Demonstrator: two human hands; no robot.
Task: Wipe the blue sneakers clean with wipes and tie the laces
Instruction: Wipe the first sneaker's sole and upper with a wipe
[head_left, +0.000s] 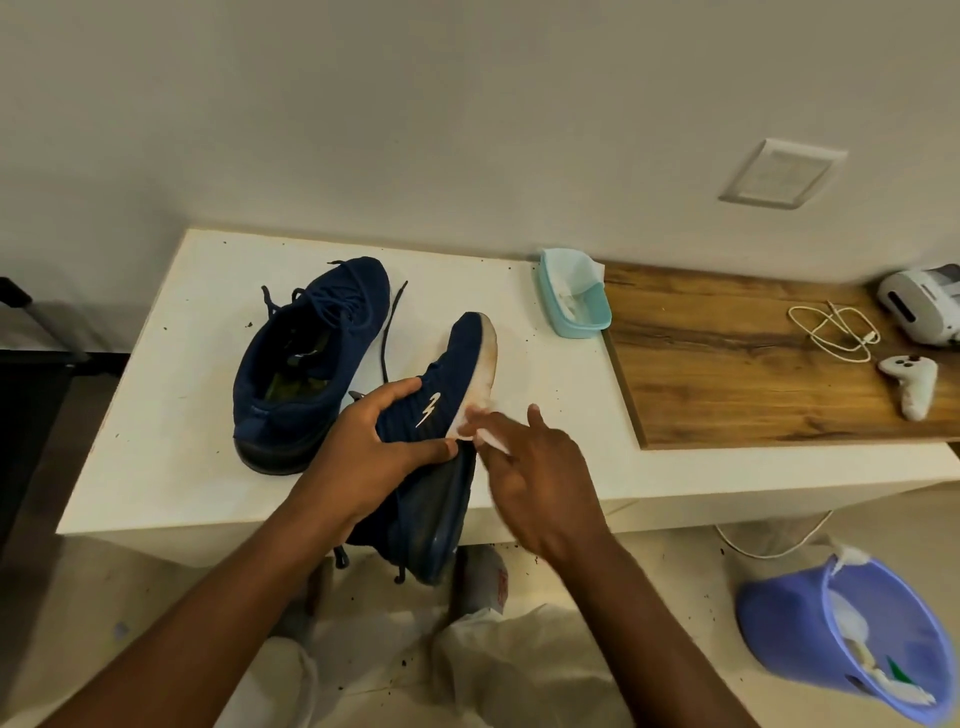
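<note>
Head view: one knit blue sneaker lies on a white table while its mate is held on edge and wiped.
On the speckled white table (156, 415) the resting sneaker (311, 358) sits on its dark sole, laces loose. The left hand (374, 452) grips the held sneaker (447, 374) round its ribbed knit upper, the heel partly hidden behind the wrist. The right hand (540, 478), blurred, pinches a crumpled wipe (483, 431) against the stained pale sole. Further right stand a teal plastic tub (571, 312) and a wood-grain board (727, 389), and a white device (919, 306) is cut off by the frame edge.
</note>
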